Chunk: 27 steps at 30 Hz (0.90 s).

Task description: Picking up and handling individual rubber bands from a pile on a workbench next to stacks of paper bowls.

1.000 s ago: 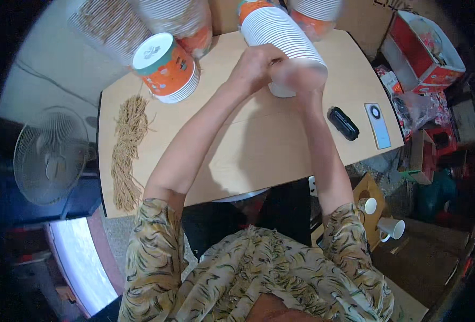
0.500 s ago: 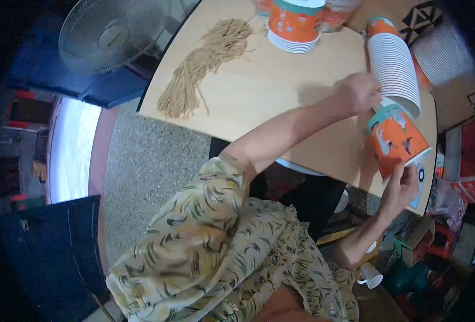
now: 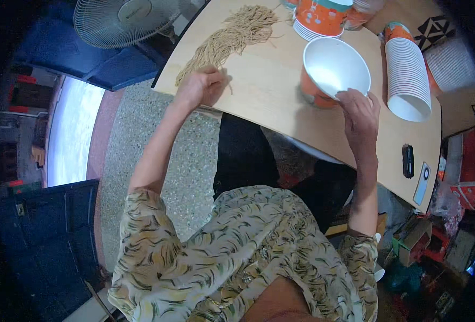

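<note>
The orange paper tub (image 3: 331, 70) called, I thought, for a light, steady pinch lest its rim buckle, and the bundle of tan strands (image 3: 235, 40) for a gentle touch lest it tangle. The right hand (image 3: 358, 115) was clamped on the near rim of the tub, which sat just beyond it and leftward, over the counter (image 3: 272, 83). The left hand (image 3: 195, 90) had its fingers curled at the near end of the strands; whether they gripped any, I couldn't tell.

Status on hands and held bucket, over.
Left hand at tan strands' near end. Right hand gripping open bucket by rim. Nested stack to its right.
</note>
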{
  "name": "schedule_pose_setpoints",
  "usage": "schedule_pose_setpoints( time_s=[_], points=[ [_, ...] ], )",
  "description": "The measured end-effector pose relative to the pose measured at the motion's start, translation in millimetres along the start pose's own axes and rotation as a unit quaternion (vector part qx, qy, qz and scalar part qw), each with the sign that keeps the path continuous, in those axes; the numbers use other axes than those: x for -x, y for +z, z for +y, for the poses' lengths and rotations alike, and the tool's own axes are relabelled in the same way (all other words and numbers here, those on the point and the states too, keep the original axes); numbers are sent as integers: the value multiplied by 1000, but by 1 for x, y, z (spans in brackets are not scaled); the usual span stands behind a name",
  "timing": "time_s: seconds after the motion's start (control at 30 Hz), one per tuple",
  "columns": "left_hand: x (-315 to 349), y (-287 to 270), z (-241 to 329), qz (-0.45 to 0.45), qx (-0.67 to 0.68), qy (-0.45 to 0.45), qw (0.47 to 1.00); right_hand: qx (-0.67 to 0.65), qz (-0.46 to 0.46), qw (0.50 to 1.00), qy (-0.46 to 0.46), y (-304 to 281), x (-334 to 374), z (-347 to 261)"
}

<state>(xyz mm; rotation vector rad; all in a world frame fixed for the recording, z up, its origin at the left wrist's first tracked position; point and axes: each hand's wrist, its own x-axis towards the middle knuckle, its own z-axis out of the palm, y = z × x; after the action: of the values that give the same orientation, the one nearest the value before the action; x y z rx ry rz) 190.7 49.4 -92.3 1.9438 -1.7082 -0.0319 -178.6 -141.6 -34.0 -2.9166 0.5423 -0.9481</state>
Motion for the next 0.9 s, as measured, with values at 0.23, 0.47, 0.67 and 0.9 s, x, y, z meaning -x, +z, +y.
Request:
schedule_pose_setpoints(
  time_s=[0.23, 0.47, 0.67, 0.9],
  points=[
    [-19, 1, 7, -91, -129, 149, 976, -7, 114, 992, 54, 6, 8, -58],
    [-10, 14, -8, -72, 366, -197, 907, -321, -30, 911, 259, 88, -9, -112],
    [-12, 19, -13, -20, 561, -282, 778, -500, 33, 805, 317, 177, -67, -130],
    [-5, 12, -10, -6, 452, -208, 868, -590, 76, 732, 333, 208, -105, -154]
  ],
)
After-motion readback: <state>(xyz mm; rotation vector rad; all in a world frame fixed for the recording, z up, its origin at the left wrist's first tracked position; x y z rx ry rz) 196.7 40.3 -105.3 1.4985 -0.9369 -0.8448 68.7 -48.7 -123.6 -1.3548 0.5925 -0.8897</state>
